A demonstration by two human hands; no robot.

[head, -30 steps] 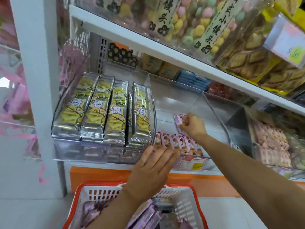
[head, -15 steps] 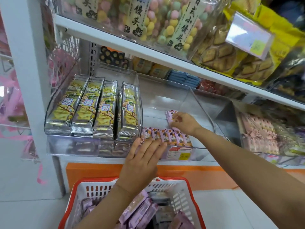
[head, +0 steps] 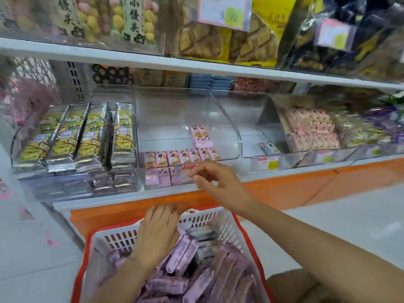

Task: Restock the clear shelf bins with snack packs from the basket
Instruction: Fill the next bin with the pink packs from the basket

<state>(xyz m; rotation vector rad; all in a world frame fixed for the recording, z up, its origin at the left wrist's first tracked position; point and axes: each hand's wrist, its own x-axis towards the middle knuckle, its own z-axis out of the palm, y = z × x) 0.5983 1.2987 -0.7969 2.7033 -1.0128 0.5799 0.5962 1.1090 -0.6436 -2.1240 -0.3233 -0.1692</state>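
Observation:
A white basket with a red rim point(head: 244, 235) sits low in front of me, filled with purple snack packs point(head: 185, 254). My left hand point(head: 157, 235) lies flat over the packs at the basket's far side, fingers straight. My right hand point(head: 215, 178) hovers in front of the middle clear bin point(head: 227, 127), fingers loosely curled and holding nothing. Inside that bin a row of pink packs point(head: 179, 158) stands along the front. One more pink pack point(head: 200, 136) lies behind the row.
The left bin holds long yellow-and-silver packs point(head: 85, 136). A nearly bare clear bin point(head: 255, 119) sits to the right, then pink and purple packs point(head: 312, 130). An upper shelf point(head: 153, 60) with bagged snacks overhangs. An orange base strip point(head: 284, 189) runs below.
My right hand has drawn back out of the middle bin, leaving a pink pack behind the front row. My left hand has dropped from the bin's front down onto the basket's packs.

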